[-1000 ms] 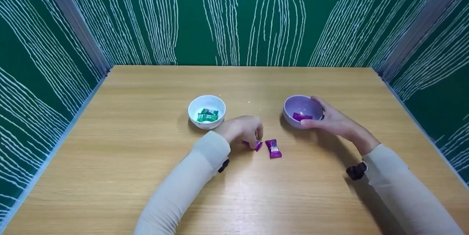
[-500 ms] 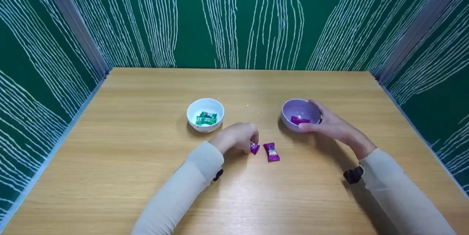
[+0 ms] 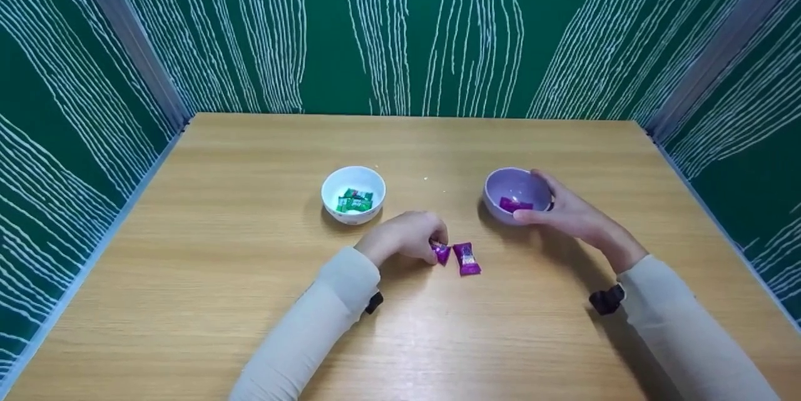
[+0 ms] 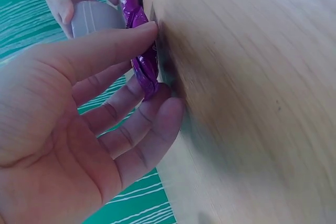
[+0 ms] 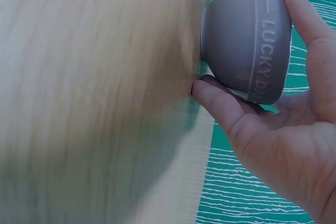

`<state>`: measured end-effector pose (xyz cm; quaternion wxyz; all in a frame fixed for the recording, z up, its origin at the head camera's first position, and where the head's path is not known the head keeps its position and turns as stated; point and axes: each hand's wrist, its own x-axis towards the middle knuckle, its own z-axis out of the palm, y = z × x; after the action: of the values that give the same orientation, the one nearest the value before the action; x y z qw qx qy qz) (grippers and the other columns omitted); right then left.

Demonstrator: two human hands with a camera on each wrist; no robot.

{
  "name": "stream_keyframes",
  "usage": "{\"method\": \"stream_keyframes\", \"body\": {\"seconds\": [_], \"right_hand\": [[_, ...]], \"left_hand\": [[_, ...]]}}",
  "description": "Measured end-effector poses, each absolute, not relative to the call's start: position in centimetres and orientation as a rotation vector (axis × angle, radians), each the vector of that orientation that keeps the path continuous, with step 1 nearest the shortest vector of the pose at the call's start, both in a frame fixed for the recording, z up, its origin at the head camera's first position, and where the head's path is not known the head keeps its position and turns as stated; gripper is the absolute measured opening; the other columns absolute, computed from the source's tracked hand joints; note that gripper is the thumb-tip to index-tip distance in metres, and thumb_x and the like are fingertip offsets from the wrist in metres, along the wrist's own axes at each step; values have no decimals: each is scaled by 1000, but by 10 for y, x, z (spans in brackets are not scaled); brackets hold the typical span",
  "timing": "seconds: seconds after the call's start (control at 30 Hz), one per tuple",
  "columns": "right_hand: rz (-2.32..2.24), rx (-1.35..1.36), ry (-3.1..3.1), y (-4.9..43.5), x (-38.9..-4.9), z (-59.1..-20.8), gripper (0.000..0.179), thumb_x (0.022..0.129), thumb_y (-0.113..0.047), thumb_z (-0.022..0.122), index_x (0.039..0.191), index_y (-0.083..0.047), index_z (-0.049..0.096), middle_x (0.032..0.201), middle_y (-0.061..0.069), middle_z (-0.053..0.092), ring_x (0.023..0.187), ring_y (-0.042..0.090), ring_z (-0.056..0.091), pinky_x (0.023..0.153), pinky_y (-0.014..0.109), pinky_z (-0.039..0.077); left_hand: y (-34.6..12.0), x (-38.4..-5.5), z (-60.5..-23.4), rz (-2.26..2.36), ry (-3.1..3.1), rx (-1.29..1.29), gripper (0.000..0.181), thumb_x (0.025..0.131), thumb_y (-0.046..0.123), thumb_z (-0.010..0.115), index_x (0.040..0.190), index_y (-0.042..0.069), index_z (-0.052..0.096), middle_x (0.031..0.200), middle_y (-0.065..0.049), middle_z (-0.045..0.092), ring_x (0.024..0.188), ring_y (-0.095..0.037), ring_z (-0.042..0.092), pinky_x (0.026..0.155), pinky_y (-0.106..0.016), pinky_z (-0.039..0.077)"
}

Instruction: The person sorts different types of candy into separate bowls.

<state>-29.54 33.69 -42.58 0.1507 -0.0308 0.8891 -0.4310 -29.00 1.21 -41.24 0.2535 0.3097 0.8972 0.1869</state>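
Note:
Low over the table, my left hand (image 3: 408, 235) pinches a purple wrapped candy (image 3: 441, 254) between thumb and fingers; the left wrist view shows its shiny wrapper (image 4: 146, 69) close to the wood. Just right of it lies another purple wrapped candy (image 3: 467, 259), flat on the table. My right hand (image 3: 576, 213) holds the side of a purple bowl (image 3: 510, 179), thumb near the front and fingers behind. Raised letters run round that bowl (image 5: 244, 40) in the right wrist view. Inside it is purple wrapped candy (image 3: 514, 204); how many pieces is unclear.
A white bowl (image 3: 352, 218) with several green wrapped candies (image 3: 355, 202) stands left of the purple bowl, behind my left hand. Tiny pale specks dot the wooden table (image 3: 250, 263) between the bowls. Green panels with white lines (image 3: 438, 32) enclose the back and sides.
My left hand has shifted slightly back and left, and more of the candy at its fingertips shows now. The right hand stays on the purple bowl, which has not visibly moved.

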Motion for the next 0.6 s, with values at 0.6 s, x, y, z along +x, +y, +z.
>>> {"method": "stream_keyframes", "body": {"seconds": [0.6], "right_hand": [[-1241, -81, 2550, 336, -295, -425, 119, 83, -57, 78, 164, -17, 0, 163, 22, 15, 147, 46, 16, 116, 68, 15]], "left_hand": [[28, -290, -398, 588, 2383, 869, 33, 90, 24, 79, 119, 9, 74, 100, 1, 69, 92, -15, 61, 88, -32, 49]]}}
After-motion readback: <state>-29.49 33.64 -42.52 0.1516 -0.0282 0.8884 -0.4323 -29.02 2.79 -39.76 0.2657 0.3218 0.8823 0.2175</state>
